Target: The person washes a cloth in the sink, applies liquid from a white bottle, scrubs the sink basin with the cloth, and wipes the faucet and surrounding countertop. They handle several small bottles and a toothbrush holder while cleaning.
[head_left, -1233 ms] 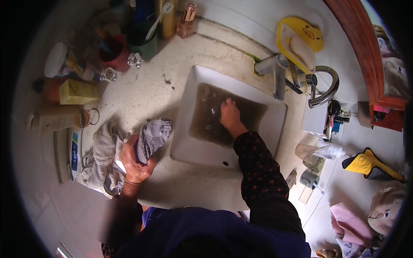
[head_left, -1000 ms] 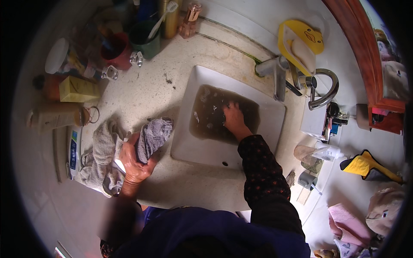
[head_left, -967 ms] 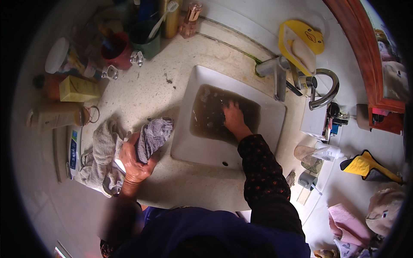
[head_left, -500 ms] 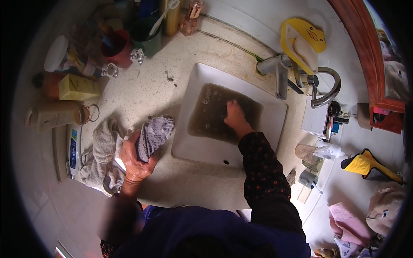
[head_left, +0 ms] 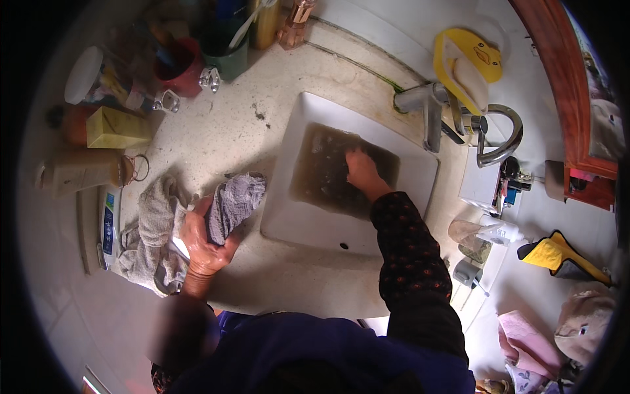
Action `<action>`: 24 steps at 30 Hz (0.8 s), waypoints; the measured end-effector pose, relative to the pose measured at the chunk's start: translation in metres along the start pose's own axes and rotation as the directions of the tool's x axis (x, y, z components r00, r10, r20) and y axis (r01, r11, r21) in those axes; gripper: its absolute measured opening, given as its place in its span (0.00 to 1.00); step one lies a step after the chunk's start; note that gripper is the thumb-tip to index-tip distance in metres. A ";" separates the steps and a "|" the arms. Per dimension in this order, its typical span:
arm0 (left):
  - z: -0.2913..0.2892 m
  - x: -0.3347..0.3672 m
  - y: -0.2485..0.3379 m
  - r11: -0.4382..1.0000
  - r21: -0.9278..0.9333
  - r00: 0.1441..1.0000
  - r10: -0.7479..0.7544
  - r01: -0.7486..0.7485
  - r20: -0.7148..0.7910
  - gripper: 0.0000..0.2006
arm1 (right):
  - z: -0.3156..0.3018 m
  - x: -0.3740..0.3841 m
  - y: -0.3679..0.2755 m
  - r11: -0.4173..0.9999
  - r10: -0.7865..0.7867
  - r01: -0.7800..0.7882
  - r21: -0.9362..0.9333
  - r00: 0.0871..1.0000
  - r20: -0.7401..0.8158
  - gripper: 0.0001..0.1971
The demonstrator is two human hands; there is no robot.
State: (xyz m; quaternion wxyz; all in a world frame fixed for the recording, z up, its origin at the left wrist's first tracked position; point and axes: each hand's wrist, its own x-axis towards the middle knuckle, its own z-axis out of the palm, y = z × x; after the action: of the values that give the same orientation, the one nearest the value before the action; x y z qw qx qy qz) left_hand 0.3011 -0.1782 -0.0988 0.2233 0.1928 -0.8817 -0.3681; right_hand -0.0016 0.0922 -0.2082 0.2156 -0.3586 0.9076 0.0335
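My left hand (head_left: pixel 200 243) is closed on a bunched, damp-looking grey cloth (head_left: pixel 237 200) at the counter's edge, left of the sink. The thumb lies along its near side and the fingers go behind it. Beside that hand a lighter beige-grey towel (head_left: pixel 154 217) lies crumpled on the counter. My right hand (head_left: pixel 364 172) reaches into brown, murky water (head_left: pixel 321 174) in the white rectangular sink (head_left: pixel 279 220). Its fingertips are under the surface, so their grip and anything below them are hidden. Small patches of foam float on the water.
A metal faucet (head_left: pixel 430 115) rises at the sink's far right corner, under a yellow duck-shaped soap holder (head_left: pixel 482 59). Red (head_left: pixel 184 69) and green (head_left: pixel 226 56) cups, a yellow box (head_left: pixel 118 128) and a bottle (head_left: pixel 85 172) stand left. A grey cup (head_left: pixel 467 272) is at the right.
My right hand has shifted slightly in the murky water, and the foam on the surface has moved. My left hand keeps its hold on the grey cloth.
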 end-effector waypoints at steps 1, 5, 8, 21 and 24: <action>-0.001 -0.001 0.000 1.000 0.021 1.000 -0.013 0.013 0.024 0.31 | 0.002 0.000 0.001 1.000 0.011 -0.011 0.010 1.000 -0.013 0.23; -0.001 0.000 0.001 1.000 -0.003 1.000 0.005 -0.005 -0.001 0.30 | -0.002 -0.005 -0.015 1.000 0.002 -0.002 -0.026 1.000 -0.007 0.24; 0.000 0.002 0.003 1.000 -0.004 1.000 -0.005 0.005 -0.001 0.30 | -0.001 -0.001 -0.015 1.000 0.001 -0.001 -0.019 1.000 -0.010 0.25; 0.000 0.003 0.003 0.999 -0.034 1.000 -0.004 0.004 -0.002 0.30 | 0.004 -0.001 -0.010 0.985 0.099 -0.092 0.144 0.994 -0.042 0.24; -0.001 0.005 0.005 1.000 -0.024 1.000 0.015 -0.015 0.003 0.30 | 0.011 0.006 -0.021 0.979 0.181 -0.173 0.108 0.981 -0.071 0.24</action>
State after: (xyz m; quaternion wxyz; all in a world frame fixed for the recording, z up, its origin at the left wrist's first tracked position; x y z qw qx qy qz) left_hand 0.2967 -0.1780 -0.0931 0.2272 0.1830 -0.8791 -0.3770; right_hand 0.0129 0.0755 -0.2187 0.1928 -0.2661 0.9444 -0.0083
